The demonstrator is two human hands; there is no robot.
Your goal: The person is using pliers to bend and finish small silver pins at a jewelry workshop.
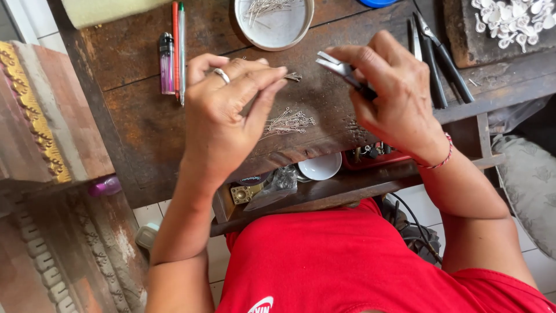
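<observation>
My left hand (223,119), with a ring on one finger, pinches a small bunch of thin metal pins (293,76) at its fingertips above the dark wooden workbench (145,124). My right hand (394,95), with a red thread bracelet at the wrist, grips small pliers (339,68) whose jaws point left toward the pins. A loose pile of the same metal pins (288,122) lies on the bench below and between both hands.
A round white dish (274,23) with more pins sits at the back. A purple lighter (167,62) and two pens (178,49) lie at left. Spare pliers (437,58) and a board of white pieces (509,23) are at right. An open drawer (321,174) holds a small white bowl.
</observation>
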